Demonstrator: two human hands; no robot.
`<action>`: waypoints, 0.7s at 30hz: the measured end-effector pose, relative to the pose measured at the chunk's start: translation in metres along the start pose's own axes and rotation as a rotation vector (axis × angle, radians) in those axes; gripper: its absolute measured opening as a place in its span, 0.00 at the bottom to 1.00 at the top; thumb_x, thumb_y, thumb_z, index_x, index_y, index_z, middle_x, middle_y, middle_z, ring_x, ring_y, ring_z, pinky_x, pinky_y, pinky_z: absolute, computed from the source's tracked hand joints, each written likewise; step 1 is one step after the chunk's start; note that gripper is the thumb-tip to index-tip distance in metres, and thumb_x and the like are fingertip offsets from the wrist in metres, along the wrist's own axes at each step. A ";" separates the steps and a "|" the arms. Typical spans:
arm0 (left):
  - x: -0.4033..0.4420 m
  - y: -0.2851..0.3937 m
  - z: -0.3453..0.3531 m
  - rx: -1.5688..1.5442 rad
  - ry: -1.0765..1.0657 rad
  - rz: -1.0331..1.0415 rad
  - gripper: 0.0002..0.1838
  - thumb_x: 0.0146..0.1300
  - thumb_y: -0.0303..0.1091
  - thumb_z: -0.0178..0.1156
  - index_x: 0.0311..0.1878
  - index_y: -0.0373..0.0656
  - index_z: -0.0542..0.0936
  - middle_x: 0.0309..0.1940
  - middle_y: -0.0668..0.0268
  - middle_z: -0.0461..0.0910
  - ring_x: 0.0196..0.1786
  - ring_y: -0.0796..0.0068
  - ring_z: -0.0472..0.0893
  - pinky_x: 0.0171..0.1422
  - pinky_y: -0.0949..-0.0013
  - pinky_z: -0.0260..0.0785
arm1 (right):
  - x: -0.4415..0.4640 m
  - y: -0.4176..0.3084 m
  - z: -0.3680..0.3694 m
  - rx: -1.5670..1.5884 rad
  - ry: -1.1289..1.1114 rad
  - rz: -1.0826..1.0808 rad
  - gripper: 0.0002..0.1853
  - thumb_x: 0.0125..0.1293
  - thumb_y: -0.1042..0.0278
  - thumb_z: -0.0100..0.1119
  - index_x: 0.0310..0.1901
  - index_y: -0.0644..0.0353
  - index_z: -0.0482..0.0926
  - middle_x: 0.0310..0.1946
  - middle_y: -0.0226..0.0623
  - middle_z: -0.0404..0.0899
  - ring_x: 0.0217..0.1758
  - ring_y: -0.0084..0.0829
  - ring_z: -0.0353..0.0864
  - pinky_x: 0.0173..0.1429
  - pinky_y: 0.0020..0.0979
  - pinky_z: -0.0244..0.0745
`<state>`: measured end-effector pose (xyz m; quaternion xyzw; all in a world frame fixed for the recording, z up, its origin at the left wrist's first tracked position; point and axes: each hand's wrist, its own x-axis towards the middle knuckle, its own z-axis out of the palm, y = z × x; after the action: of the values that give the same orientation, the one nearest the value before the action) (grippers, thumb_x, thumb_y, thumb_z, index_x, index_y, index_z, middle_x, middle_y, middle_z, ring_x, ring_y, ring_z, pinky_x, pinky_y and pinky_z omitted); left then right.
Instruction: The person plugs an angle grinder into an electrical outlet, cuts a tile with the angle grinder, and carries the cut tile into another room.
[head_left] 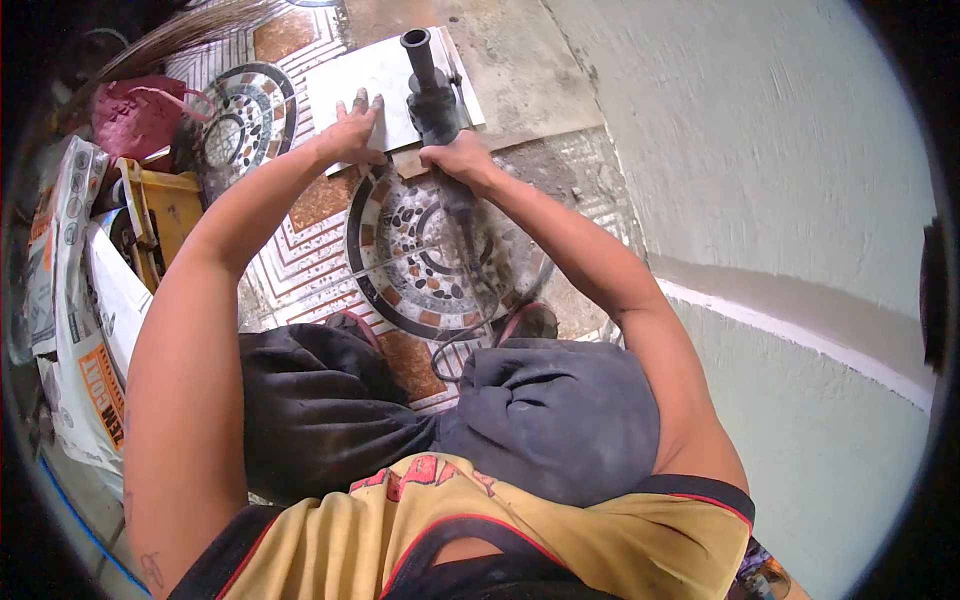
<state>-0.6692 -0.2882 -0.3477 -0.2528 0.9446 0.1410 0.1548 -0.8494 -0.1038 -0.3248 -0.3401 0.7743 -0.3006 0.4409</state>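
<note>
The right hand [462,160] wraps its grip around a dark tool [435,110]; the left hand [352,136] lies spread on a white board [365,70].

Spreads as a dusty patterned floor [290,268], with round pebbled mosaics and striped bands. Bears, ahead, a flat white panel [340,88] partly overlapping a grey, dirt-smeared sheet [535,75], and, nearer, a looping dark cord [435,362]. Holds along the left a pink bag-like item [138,118], a yellow container [172,207] and a printed sack [78,365], crowded together.
</note>
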 end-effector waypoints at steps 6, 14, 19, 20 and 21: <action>-0.001 0.003 -0.003 0.011 -0.020 -0.026 0.71 0.45 0.57 0.79 0.80 0.34 0.41 0.77 0.26 0.37 0.79 0.26 0.43 0.81 0.32 0.37 | 0.000 0.018 0.007 -0.046 -0.001 -0.027 0.19 0.48 0.59 0.71 0.34 0.69 0.85 0.29 0.39 0.84 0.31 0.29 0.81 0.39 0.32 0.77; -0.001 0.002 -0.004 0.003 -0.032 -0.008 0.71 0.45 0.58 0.79 0.80 0.35 0.41 0.77 0.27 0.37 0.80 0.27 0.42 0.81 0.32 0.36 | -0.016 0.025 0.004 -0.042 -0.020 -0.010 0.23 0.48 0.53 0.73 0.37 0.68 0.85 0.33 0.43 0.85 0.37 0.33 0.84 0.44 0.34 0.78; 0.000 0.001 -0.002 -0.012 -0.018 -0.025 0.72 0.44 0.57 0.79 0.80 0.35 0.42 0.77 0.27 0.37 0.80 0.27 0.42 0.81 0.33 0.36 | -0.014 0.034 0.005 -0.056 -0.058 0.045 0.34 0.44 0.43 0.77 0.41 0.69 0.86 0.42 0.54 0.87 0.48 0.44 0.88 0.53 0.39 0.81; -0.001 0.002 -0.003 -0.010 -0.024 -0.030 0.71 0.44 0.57 0.79 0.80 0.35 0.42 0.77 0.27 0.37 0.80 0.27 0.42 0.81 0.33 0.36 | -0.015 0.034 0.004 -0.065 -0.063 0.048 0.34 0.44 0.43 0.77 0.42 0.69 0.86 0.43 0.54 0.87 0.48 0.44 0.88 0.53 0.39 0.81; -0.001 0.003 -0.004 -0.009 -0.029 -0.035 0.71 0.44 0.56 0.79 0.80 0.35 0.42 0.77 0.27 0.37 0.80 0.27 0.43 0.81 0.34 0.37 | -0.016 0.033 0.003 -0.075 -0.068 0.051 0.34 0.44 0.43 0.76 0.42 0.69 0.86 0.43 0.54 0.87 0.48 0.45 0.88 0.53 0.39 0.81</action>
<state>-0.6708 -0.2863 -0.3430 -0.2680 0.9370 0.1462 0.1699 -0.8494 -0.0719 -0.3432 -0.3467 0.7780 -0.2483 0.4614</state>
